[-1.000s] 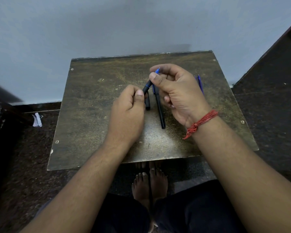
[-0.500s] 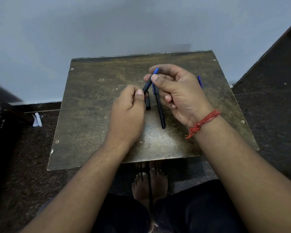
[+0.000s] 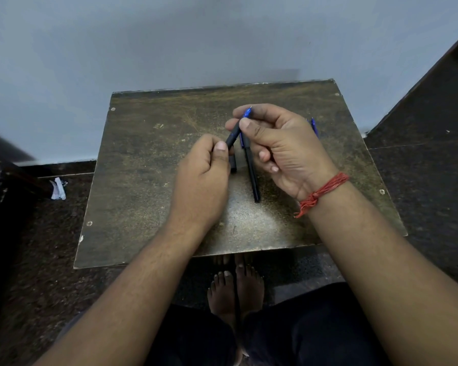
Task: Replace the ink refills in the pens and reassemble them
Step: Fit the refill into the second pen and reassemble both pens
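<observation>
Both hands meet over the middle of a worn brown table (image 3: pixel 148 186), sharing one black pen (image 3: pixel 233 136) that slants up from lower left to upper right. The left hand (image 3: pixel 201 180) is curled closed around the pen's lower end, which is hidden inside the fist. The right hand (image 3: pixel 283 151) pinches the upper end between thumb and forefinger, and the blue tip (image 3: pixel 247 112) pokes out just past them. How much of the barrel is joined under the fingers cannot be told. A second pen (image 3: pixel 251 173) lies flat on the table between the two hands, its upper end covered by the right thumb. A short dark piece (image 3: pixel 233 165) shows just beside the left thumb, mostly hidden; what it is cannot be made out. Behind the right hand a blue refill (image 3: pixel 313 126) peeks out, most of it blocked by the knuckles. A red thread (image 3: pixel 323 191) circles the right wrist.
</observation>
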### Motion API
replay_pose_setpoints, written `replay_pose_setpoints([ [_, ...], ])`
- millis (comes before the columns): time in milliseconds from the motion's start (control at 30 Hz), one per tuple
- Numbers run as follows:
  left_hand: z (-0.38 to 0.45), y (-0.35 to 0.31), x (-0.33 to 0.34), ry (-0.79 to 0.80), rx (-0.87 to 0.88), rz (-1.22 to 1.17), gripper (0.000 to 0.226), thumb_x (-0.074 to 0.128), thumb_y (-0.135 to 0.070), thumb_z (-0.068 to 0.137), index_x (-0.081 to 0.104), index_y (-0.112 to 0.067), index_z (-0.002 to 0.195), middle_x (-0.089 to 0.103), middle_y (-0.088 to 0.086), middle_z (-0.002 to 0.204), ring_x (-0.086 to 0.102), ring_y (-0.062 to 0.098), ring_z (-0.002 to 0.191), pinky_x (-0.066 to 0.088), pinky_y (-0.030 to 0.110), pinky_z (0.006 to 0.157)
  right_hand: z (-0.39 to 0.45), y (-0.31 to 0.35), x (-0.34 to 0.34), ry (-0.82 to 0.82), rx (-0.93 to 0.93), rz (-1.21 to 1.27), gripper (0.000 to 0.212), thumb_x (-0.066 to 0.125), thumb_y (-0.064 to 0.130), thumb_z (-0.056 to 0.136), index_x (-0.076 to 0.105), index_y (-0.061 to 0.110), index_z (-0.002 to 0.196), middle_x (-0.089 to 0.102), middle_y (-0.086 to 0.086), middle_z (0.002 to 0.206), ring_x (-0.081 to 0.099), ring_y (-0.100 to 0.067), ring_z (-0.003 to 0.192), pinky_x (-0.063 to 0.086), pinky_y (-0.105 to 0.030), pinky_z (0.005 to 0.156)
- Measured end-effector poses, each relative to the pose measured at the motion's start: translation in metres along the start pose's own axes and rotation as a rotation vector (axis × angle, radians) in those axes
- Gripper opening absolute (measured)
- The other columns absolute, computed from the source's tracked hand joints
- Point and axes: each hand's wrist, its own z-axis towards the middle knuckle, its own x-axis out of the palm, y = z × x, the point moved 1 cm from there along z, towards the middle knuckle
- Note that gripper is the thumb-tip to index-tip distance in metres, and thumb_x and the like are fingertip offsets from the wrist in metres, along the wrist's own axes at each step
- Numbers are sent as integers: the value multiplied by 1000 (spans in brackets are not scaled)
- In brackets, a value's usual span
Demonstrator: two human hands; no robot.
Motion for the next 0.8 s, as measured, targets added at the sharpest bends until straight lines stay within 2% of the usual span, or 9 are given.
replay_pose_setpoints([
  [67, 0, -1, 1, 4, 7, 2, 32, 44, -24, 107, 48, -26, 75, 51, -10, 67, 44, 3, 59, 34, 19, 55, 1, -1, 1, -26, -5, -4, 6, 66, 3, 92, 62, 6, 96, 67, -11, 82, 39, -3, 37, 24, -14, 30],
  [200, -1, -2, 2, 7, 15, 0, 33, 44, -20, 108, 48, -25, 75, 50, -10, 66, 44, 2, 58, 34, 17, 55, 1, -5, 3, -90, -6, -36, 20, 72, 13, 89, 53, 12, 84, 55, 1, 61, 37, -5, 36, 22, -14, 31],
  [267, -1, -1, 1, 0, 8, -4, 32, 44, -20, 108, 50, -23, 77, 51, -10, 66, 44, 1, 58, 33, 16, 55, 1, -5, 3, -96, -13, -35, 17, 71, 14, 90, 54, 11, 88, 60, -4, 66, 38, -4, 36, 23, -14, 31],
  [367, 0, 0, -1, -4, 0, -11, 28, 43, -23, 107, 54, -19, 81, 51, -10, 65, 44, 1, 56, 33, 17, 54, -1, -1, 1, -69, 1, -8, 20, 67, 8, 92, 59, 1, 110, 70, -27, 105, 38, -3, 37, 25, -15, 31],
  [433, 0, 1, -1, -6, -2, -4, 30, 43, -23, 107, 52, -22, 79, 52, -10, 65, 45, 2, 57, 34, 17, 54, -2, 1, 0, -32, 17, 15, 25, 61, 1, 94, 59, -3, 118, 70, -24, 118, 37, -2, 37, 25, -15, 30],
  [533, 0, 0, 0, -7, 0, 12, 33, 43, -24, 106, 48, -28, 74, 51, -10, 65, 45, 1, 58, 33, 18, 55, -2, 2, -1, 5, 31, 38, 19, 56, -3, 96, 61, -2, 114, 73, -19, 111, 35, -1, 35, 25, -13, 30],
  [633, -1, 0, 2, 0, 7, -4, 32, 43, -23, 106, 49, -25, 75, 49, -10, 64, 43, 2, 56, 33, 18, 55, -1, 0, 0, -15, 23, 35, 10, 62, -1, 94, 62, 2, 103, 71, -16, 95, 36, -1, 35, 24, -14, 29],
  [733, -1, 2, 3, 8, 19, -18, 31, 40, -27, 104, 53, -13, 79, 49, -9, 63, 42, 4, 56, 34, 22, 54, 0, -4, 3, -40, 19, 46, 10, 66, 2, 91, 58, 7, 93, 60, -14, 85, 36, -2, 35, 23, -14, 29],
  [800, 0, 2, 3, 3, 19, -16, 32, 41, -27, 105, 53, -12, 80, 49, -8, 64, 41, 4, 56, 34, 24, 54, 1, -6, 5, -51, 18, 57, 12, 67, 3, 91, 56, 8, 92, 51, -18, 88, 36, -2, 35, 23, -13, 30],
])
